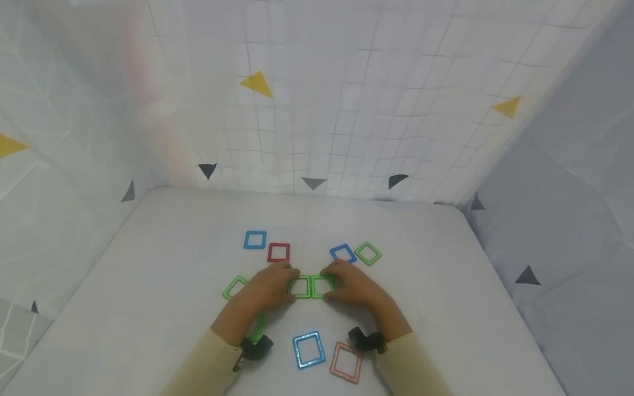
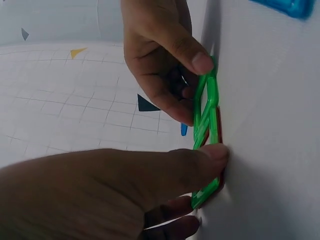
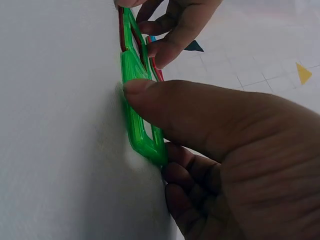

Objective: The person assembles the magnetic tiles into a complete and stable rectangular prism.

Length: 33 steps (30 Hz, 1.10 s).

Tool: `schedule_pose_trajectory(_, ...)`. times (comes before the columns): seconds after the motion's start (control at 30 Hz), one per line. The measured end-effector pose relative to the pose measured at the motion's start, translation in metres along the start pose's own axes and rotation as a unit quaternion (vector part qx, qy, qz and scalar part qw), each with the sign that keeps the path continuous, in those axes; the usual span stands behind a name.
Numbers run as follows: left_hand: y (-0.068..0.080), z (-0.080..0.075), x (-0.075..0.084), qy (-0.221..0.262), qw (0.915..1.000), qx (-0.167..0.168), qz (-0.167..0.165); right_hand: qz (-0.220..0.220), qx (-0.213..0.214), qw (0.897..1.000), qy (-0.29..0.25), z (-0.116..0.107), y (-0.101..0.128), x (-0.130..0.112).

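Observation:
Two green square frame tiles lie edge to edge on the white table top (image 1: 446, 286). My left hand (image 1: 289, 286) pinches the left green tile (image 1: 300, 287) between thumb and fingers. My right hand (image 1: 333, 285) pinches the right green tile (image 1: 322, 286) the same way. In the left wrist view the left thumb (image 2: 215, 152) presses the near tile (image 2: 206, 192), with the right hand (image 2: 195, 90) beyond. The right wrist view shows the right thumb (image 3: 135, 87) on its green tile (image 3: 137, 130).
Loose square tiles lie around: blue (image 1: 255, 240), red (image 1: 278, 252), blue (image 1: 343, 253) and green (image 1: 368, 253) behind the hands, green (image 1: 234, 287) at the left, blue (image 1: 309, 349) and pink (image 1: 346, 361) in front. Patterned cloth walls (image 1: 317, 110) enclose the table.

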<state>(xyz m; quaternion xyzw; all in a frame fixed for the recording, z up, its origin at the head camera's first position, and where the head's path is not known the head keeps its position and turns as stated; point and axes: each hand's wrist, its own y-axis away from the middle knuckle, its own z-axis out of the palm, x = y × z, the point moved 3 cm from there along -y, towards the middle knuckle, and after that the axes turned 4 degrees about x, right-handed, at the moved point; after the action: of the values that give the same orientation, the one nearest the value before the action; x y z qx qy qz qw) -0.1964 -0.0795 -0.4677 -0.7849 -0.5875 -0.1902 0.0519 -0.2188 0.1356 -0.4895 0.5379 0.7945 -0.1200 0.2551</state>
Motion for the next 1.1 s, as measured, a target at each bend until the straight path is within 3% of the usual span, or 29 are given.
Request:
schedule_pose_trajectory(0.4, 0.008, -0.013, -0.005, -0.026, 0.9996, 0.011, 0.003, -0.006, -0.006, 1.0, -0.011, 0.001, -0.001, 0.006)
schedule_pose_trajectory(0.87, 0.016, -0.02, -0.017, -0.024, 0.9977, 0.029, -0.056, 0.001, -0.004, 1.0, -0.019, 0.001, -0.003, 0.008)
schedule_pose_trajectory(1.1, 0.016, -0.021, -0.026, -0.025, 0.9967, 0.04, -0.066, -0.005, -0.006, 1.0, -0.025, 0.0, -0.002, 0.006)
